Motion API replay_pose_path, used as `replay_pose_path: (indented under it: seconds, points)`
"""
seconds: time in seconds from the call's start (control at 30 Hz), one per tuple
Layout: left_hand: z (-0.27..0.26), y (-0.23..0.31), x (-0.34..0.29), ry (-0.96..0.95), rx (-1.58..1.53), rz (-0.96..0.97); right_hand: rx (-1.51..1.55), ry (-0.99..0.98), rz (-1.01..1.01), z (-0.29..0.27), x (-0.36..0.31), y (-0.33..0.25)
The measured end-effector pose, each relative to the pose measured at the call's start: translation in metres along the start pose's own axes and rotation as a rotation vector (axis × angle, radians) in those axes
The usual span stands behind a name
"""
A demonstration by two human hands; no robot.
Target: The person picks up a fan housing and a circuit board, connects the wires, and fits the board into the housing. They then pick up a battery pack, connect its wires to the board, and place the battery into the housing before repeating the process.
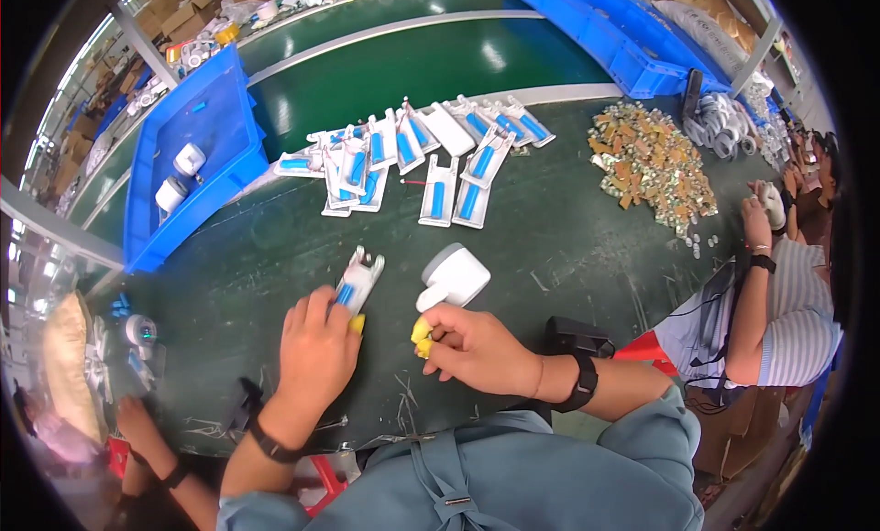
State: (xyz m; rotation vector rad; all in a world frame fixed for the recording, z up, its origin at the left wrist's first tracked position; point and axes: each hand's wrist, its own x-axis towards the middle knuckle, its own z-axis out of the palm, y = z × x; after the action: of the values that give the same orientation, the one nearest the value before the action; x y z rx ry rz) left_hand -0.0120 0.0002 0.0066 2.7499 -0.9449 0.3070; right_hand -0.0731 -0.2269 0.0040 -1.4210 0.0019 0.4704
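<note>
Left hand (318, 350) gripping case (365, 278), risking slip if hold's going loose. Right hand (483, 352) pinching shut, contents unclear, risking bumping device (465, 273) sitting close.

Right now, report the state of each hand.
Left hand: fingers bent at the near end of a white case; grip can't be told.
Right hand: fingers curled, thumb and forefinger close together; whether it holds anything can't be told.

Dark green workbench (541, 256), scuffed near edge. Glossy green conveyor (394, 59) behind it, pale rails (412, 21), light glare on the surface. Grey posts (145, 43) left and right. Cardboard boxes (183, 22) piled far left. Bright strips upper left; lamps or windows, can't tell.
</note>
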Motion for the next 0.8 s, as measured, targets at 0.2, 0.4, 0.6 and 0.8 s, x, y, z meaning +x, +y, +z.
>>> replay_pose_path:
  seconds: [0.2,0.4,0.6,0.8]
  points:
    - [-0.029,-0.006,-0.027,-0.021,-0.163,-0.104,-0.073,-0.112,-0.035,0.009,0.020,0.013]
    - [-0.021,-0.012,0.023,0.027,-0.261,0.000,0.050,-0.001,-0.020,0.005,0.020,0.009]
    - [-0.006,-0.015,0.020,0.058,-0.130,0.035,0.200,-0.011,0.016,0.010,0.029,0.025]
    - [-0.010,-0.006,0.020,0.118,-0.102,0.178,0.102,-0.037,0.001,0.010,0.026,0.023]
